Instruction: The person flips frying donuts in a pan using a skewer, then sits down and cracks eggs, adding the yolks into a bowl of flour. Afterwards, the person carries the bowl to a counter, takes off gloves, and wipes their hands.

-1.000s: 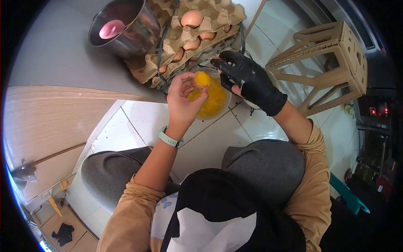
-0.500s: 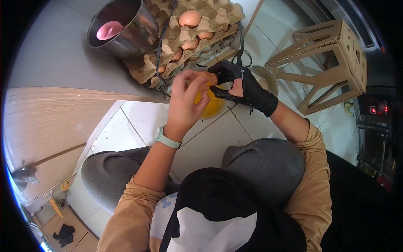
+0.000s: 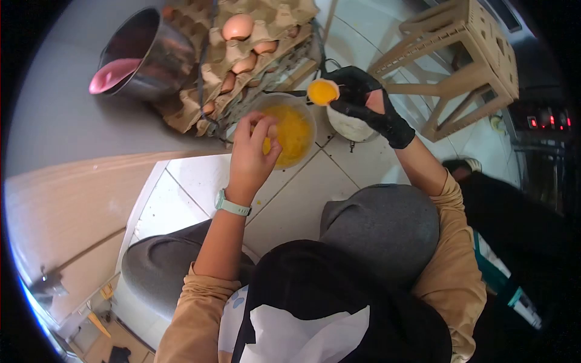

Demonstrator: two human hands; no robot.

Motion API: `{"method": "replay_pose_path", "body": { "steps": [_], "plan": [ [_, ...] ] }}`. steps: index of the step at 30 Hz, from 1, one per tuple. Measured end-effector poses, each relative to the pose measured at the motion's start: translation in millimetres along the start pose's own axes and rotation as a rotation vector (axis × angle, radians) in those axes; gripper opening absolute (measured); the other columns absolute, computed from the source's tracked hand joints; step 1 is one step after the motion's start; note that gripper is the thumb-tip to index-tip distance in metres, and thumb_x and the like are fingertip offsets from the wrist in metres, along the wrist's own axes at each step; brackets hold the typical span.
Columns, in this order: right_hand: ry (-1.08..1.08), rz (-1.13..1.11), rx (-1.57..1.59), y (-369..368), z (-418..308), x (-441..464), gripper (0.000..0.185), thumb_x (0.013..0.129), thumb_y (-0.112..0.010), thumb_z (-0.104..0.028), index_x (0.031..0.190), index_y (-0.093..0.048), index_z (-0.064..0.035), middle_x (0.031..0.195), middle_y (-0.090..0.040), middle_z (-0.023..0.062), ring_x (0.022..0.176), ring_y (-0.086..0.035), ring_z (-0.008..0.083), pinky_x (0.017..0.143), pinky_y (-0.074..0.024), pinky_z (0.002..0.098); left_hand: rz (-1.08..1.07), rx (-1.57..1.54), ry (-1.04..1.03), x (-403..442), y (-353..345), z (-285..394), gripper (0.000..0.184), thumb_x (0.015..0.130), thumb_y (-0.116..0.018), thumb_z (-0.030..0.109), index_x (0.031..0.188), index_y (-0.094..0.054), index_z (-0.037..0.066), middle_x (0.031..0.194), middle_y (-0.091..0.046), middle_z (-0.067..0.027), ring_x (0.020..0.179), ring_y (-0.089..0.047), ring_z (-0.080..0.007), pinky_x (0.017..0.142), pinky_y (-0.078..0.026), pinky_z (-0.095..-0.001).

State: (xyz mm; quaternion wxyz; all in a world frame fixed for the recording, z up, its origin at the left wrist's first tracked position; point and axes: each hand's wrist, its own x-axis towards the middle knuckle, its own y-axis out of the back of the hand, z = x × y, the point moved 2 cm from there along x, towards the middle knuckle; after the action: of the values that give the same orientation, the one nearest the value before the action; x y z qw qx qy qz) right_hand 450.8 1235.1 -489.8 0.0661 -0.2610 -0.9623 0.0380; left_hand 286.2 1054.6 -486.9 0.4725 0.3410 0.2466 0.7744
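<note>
My right hand (image 3: 366,106), in a torn black glove, pinches an eggshell half (image 3: 324,92) with orange yolk inside, up over the edge of a pot of white contents (image 3: 351,125). Bare and wearing a pale green watch (image 3: 232,204), my left hand (image 3: 255,148) hangs over the near left side of a clear bowl (image 3: 310,136) of yellow egg (image 3: 293,130). Its fingers are curled together, and whatever they hold, if anything, is hidden. Behind the bowl, a brown egg (image 3: 238,27) rests on stacked cardboard egg trays (image 3: 272,15), with more eggs showing between the layers.
A metal pot (image 3: 166,66) with a pink utensil (image 3: 115,75) stands at the upper left, beside the trays. A tan stool (image 3: 451,54) is at the upper right. Near the right edge are a person's dark-clothed leg and foot (image 3: 463,167).
My hands have moved apart. The shell half with yolk, earlier at my left hand, is now in my right hand, further right. The view has shifted, and the pink utensil leans over the pot's rim.
</note>
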Motion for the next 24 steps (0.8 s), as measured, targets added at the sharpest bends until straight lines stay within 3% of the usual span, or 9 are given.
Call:
{"method": "replay_pose_path", "body": {
  "steps": [6, 9, 10, 12, 13, 16, 18, 20, 24],
  "plan": [
    [-0.126, 0.296, -0.239, 65.6, 41.4, -51.7, 0.042, 0.074, -0.07, -0.009, 0.113, -0.053, -0.0038, 0.104, -0.061, 0.0091, 0.091, -0.061, 0.0188, 0.08, -0.0491, 0.0302, -0.053, -0.058, 0.008, -0.4, -6.6, 1.7, 0.037, 0.066, -0.062, -0.003, 0.101, -0.055, 0.006, 0.105, -0.049, -0.0146, 0.095, -0.052, -0.0325, 0.08, -0.045, -0.0369],
    [-0.256, 0.21, -0.889, 66.1, 57.6, -65.2, 0.046, 0.072, -0.068, -0.016, 0.114, -0.053, -0.0041, 0.103, -0.061, 0.0135, 0.087, -0.062, 0.0253, 0.078, -0.0489, 0.0308, -0.046, -0.042, -0.001, 0.1, -10.3, 1.5, 0.037, 0.066, -0.062, -0.003, 0.101, -0.055, 0.006, 0.105, -0.049, -0.0147, 0.094, -0.052, -0.0326, 0.08, -0.046, -0.0368],
    [-0.053, 0.237, -0.999, 67.7, 79.2, -71.3, 0.047, 0.068, -0.063, -0.016, 0.113, -0.054, -0.0043, 0.102, -0.06, 0.0169, 0.085, -0.06, 0.0309, 0.075, -0.0485, 0.034, -0.039, -0.035, -0.007, 0.8, -12.7, 3.2, 0.037, 0.066, -0.063, -0.003, 0.101, -0.055, 0.006, 0.105, -0.05, -0.0144, 0.093, -0.053, -0.0316, 0.078, -0.046, -0.036],
    [-0.276, 0.106, -1.228, 54.4, 75.4, -67.3, 0.046, 0.066, -0.06, -0.01, 0.111, -0.056, -0.0041, 0.103, -0.06, 0.0172, 0.086, -0.059, 0.0311, 0.073, -0.0476, 0.0385, -0.023, -0.021, -0.017, 1.9, -16.9, 7.3, 0.037, 0.066, -0.063, -0.003, 0.101, -0.055, 0.006, 0.103, -0.051, -0.0138, 0.093, -0.054, -0.0296, 0.075, -0.048, -0.0344],
    [-0.004, 0.12, -1.399, 57.0, 98.7, -68.4, 0.046, 0.064, -0.06, -0.009, 0.11, -0.057, -0.0042, 0.104, -0.06, 0.0172, 0.085, -0.059, 0.0313, 0.072, -0.0474, 0.0397, -0.022, -0.094, 0.024, 3.9, -18.9, 10.2, 0.037, 0.067, -0.065, -0.002, 0.102, -0.055, 0.006, 0.102, -0.052, -0.0128, 0.092, -0.055, -0.0274, 0.074, -0.048, -0.033],
    [-0.18, 0.139, -1.172, 60.2, 58.1, -61.5, 0.043, 0.067, -0.064, -0.012, 0.109, -0.057, -0.0042, 0.103, -0.061, 0.0169, 0.084, -0.061, 0.0301, 0.073, -0.0486, 0.037, -0.02, -0.355, 0.182, 4.0, -28.1, 16.7, 0.037, 0.069, -0.067, -0.002, 0.103, -0.054, 0.004, 0.1, -0.054, -0.0097, 0.089, -0.058, -0.0205, 0.07, -0.05, -0.0288],
    [-0.079, 0.182, -0.912, 49.1, 22.7, -51.7, 0.041, 0.069, -0.067, -0.015, 0.107, -0.058, -0.0037, 0.1, -0.061, 0.0154, 0.084, -0.062, 0.0265, 0.075, -0.0489, 0.0345, -0.013, -0.596, 0.316, -0.3, -40.9, 10.6, 0.037, 0.071, -0.069, -0.002, 0.104, -0.053, 0.003, 0.1, -0.055, -0.0076, 0.087, -0.06, -0.0161, 0.07, -0.05, -0.0259],
    [-0.069, 0.16, -0.634, 35.4, 2.4, -44.9, 0.047, 0.069, -0.074, -0.022, 0.108, -0.056, -0.0031, 0.097, -0.063, 0.0125, 0.086, -0.062, 0.0188, 0.079, -0.0487, 0.0302, -0.051, -0.697, 0.331, -0.3, -48.7, 14.6, 0.038, 0.071, -0.069, -0.003, 0.105, -0.052, 0.002, 0.102, -0.055, -0.0069, 0.087, -0.061, -0.0146, 0.073, -0.05, -0.0253],
    [-0.069, -0.047, -0.438, 4.5, 1.9, -40.0, 0.053, 0.071, -0.074, -0.024, 0.113, -0.052, -0.0018, 0.097, -0.063, 0.0115, 0.084, -0.062, 0.0164, 0.075, -0.0501, 0.0289, -0.096, -0.8, 0.246, -0.3, -60.5, 28.3, 0.042, 0.071, -0.069, -0.006, 0.107, -0.048, 0.001, 0.105, -0.055, -0.008, 0.091, -0.06, -0.015, 0.081, -0.05, -0.0261]
  ]
}}
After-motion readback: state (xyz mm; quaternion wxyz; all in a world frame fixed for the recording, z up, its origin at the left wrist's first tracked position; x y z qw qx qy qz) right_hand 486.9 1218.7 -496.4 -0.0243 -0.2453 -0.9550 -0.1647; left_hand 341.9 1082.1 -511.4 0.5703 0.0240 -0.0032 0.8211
